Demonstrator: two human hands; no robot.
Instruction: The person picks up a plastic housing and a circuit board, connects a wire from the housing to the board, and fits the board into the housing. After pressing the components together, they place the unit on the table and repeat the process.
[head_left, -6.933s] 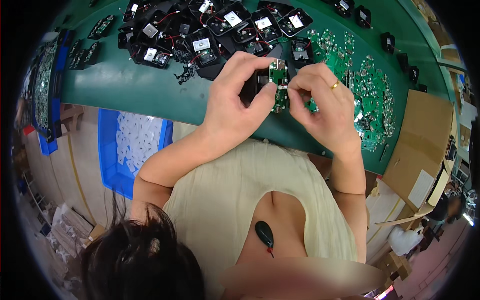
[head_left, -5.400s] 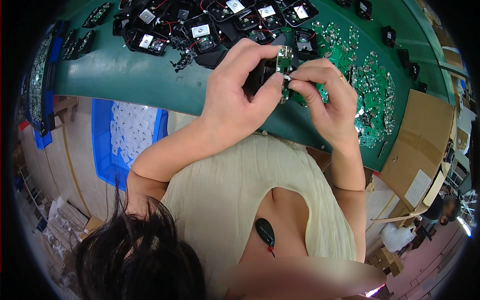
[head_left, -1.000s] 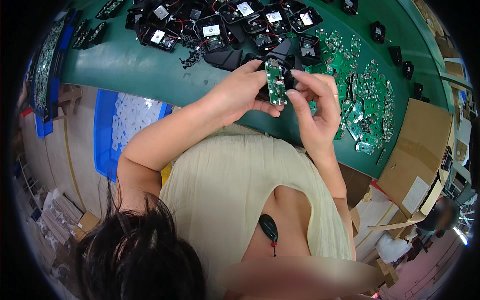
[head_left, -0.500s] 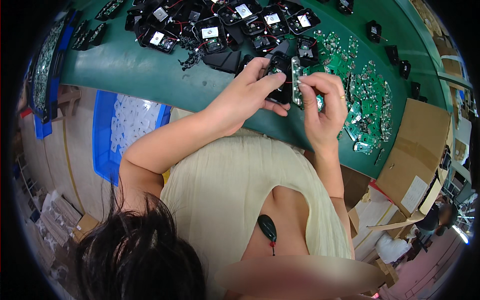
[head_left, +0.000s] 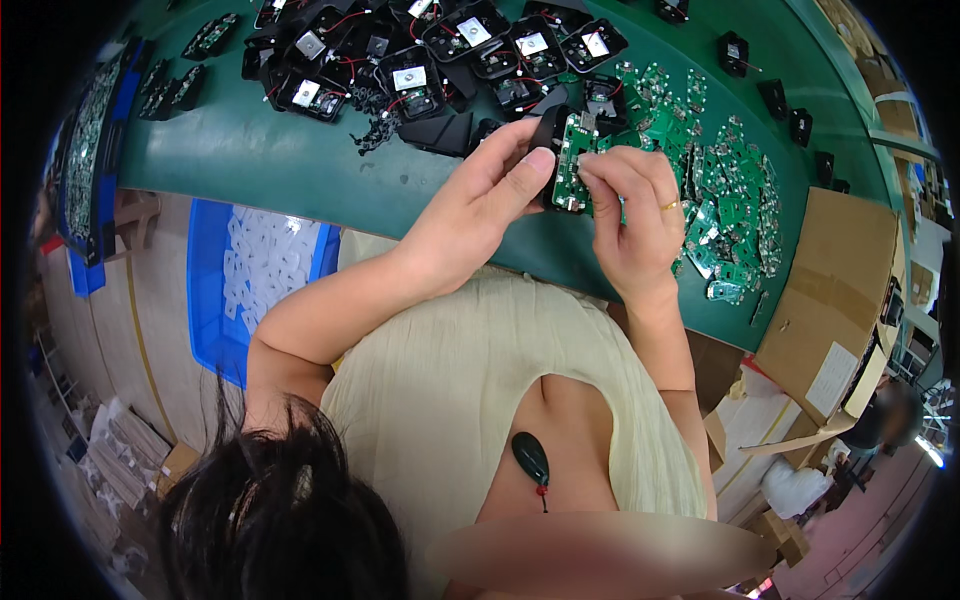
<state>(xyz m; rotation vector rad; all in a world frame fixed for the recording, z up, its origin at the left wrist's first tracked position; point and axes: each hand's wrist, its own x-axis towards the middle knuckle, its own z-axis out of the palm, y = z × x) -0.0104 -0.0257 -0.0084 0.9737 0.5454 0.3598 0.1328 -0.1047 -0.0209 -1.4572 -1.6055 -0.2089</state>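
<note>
My left hand point(head_left: 484, 196) grips a black plastic housing point(head_left: 546, 130), with the thumb along its near side. A green circuit board point(head_left: 567, 180) lies against the housing's open side, its component face toward me. The fingertips of my right hand point(head_left: 640, 215) are pinched at the board's right edge. The board covers most of the housing's inside, so I cannot tell how far in it sits. Just beyond my hands are black housings point(head_left: 408, 80) with silvery plates and red wires. Loose green circuit boards point(head_left: 735, 205) are heaped to the right of my right hand.
Small black parts point(head_left: 375, 130) lie left of the housings on the green table point(head_left: 260, 160). Several filled housings point(head_left: 210, 36) stand far left, near a blue-edged rack of boards point(head_left: 95, 150). A blue bin point(head_left: 212, 270) of white pieces is below the table's edge; a cardboard box point(head_left: 830, 290) stands right.
The circuit board has turned from edge-on to face me and come left against the housing. My right hand has moved slightly left with it.
</note>
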